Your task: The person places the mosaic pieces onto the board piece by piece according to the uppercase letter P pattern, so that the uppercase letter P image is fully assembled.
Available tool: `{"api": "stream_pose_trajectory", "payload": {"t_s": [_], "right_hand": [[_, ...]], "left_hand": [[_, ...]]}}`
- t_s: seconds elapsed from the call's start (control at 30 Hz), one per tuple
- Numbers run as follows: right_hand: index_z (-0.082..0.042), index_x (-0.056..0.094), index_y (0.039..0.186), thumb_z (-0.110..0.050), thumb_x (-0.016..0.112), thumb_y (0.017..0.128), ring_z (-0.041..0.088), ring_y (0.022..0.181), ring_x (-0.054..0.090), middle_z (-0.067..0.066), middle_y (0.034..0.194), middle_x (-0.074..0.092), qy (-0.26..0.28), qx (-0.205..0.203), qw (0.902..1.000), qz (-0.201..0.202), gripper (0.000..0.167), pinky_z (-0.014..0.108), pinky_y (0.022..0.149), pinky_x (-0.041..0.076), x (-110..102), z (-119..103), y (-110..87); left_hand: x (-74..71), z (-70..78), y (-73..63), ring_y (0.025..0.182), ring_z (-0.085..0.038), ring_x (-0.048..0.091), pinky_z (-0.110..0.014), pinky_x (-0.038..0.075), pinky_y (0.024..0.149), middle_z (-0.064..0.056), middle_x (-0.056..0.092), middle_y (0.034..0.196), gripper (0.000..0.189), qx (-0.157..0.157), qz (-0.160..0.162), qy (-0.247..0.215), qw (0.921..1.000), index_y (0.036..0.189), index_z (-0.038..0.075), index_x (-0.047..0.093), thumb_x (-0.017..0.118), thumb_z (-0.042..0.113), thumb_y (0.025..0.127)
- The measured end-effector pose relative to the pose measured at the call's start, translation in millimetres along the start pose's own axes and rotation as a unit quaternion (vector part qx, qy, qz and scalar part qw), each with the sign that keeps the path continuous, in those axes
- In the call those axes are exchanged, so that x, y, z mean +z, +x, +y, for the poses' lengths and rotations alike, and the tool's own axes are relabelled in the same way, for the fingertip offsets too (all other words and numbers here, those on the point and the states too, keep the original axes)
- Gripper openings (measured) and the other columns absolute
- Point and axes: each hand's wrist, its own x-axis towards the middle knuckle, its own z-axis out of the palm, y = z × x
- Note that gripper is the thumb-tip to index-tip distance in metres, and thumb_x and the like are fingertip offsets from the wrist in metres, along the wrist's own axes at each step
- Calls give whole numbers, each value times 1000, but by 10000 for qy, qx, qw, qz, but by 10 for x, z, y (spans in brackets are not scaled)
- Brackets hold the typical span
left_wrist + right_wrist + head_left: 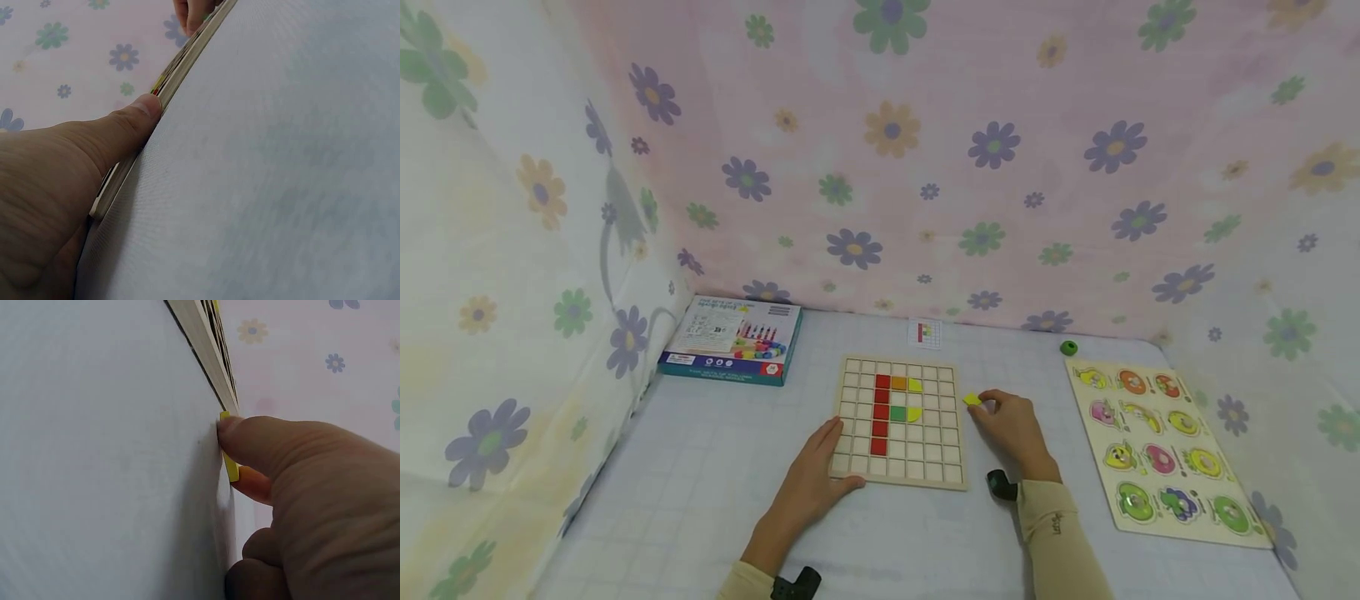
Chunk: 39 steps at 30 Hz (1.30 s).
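Observation:
A square wooden grid board [913, 451] lies on the white cloth. Red square tiles [880, 412] form a column on it, beside an orange tile [898, 383], a green tile [898, 413] and two yellow quarter-round tiles [914, 414]. My left hand [808, 467] rests at the board's near left corner, fingers extended along its left side; the thumb [134, 122] touches the near edge. Just off the board's right side, my right hand [1011, 425] pinches a yellow tile [230, 456] between thumb and finger, low over the cloth.
Behind the board lies a small pattern card [925, 333]. A boxed toy set [730, 342] sits at the back left. To the right are a fruit puzzle board [1165, 450] and a small green piece [1068, 347]. Flowered cloth walls [887, 192] surround the table.

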Motion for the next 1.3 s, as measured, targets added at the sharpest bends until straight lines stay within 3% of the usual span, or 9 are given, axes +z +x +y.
{"api": "stream_pose_trajectory", "payload": {"t_s": [0.33, 0.57, 0.7, 0.97, 1.3], "right_hand": [[-2, 71, 121, -28, 70, 92, 13, 54, 40, 2, 66, 51, 103, -22, 9997, -242, 40, 26, 49, 31, 6, -46, 23], [-3, 69, 125, -29, 67, 92, 17, 61, 47, 7, 77, 59, -3, 26, 9995, -323, 42, 28, 55, 38, -37, -53, 59], [-2, 68, 127, -28, 66, 94, 16, 57, 45, 6, 73, 58, -86, -84, 9993, -357, 43, 28, 52, 36, -90, -67, 65], [-5, 72, 120, -31, 73, 92, 11, 49, 29, -4, 56, 36, 98, -761, 9957, -516, 37, 23, 45, 24, -111, -266, 35], [-9, 72, 116, -27, 73, 94, 8, 49, 25, -6, 56, 33, 165, -1582, 9824, -979, 28, 22, 45, 23, 30, -538, 74]], "left_hand": [[-12, -10, 7, 153, -28, 34, -45, 38, 122, -6, 35, 166, 103, 5, -93, 13, 10000, 158, 6, 36, 86, 47, 78], [-19, -12, 15, 153, -28, 34, -45, 39, 121, -5, 35, 166, 104, -1, -65, 16, 10000, 159, 8, 35, 86, 48, 77], [-34, 7, 11, 153, -27, 34, -45, 39, 121, -4, 34, 166, 104, -56, -116, -12, 9999, 159, 9, 35, 86, 49, 78], [-37, 1, 14, 153, -27, 34, -45, 39, 121, -4, 34, 166, 104, -13, -57, -8, 10000, 159, 8, 35, 86, 48, 77], [-25, 5, 8, 153, -27, 34, -45, 39, 121, -4, 34, 166, 104, -63, -114, -34, 9999, 159, 9, 35, 87, 47, 78]]}}
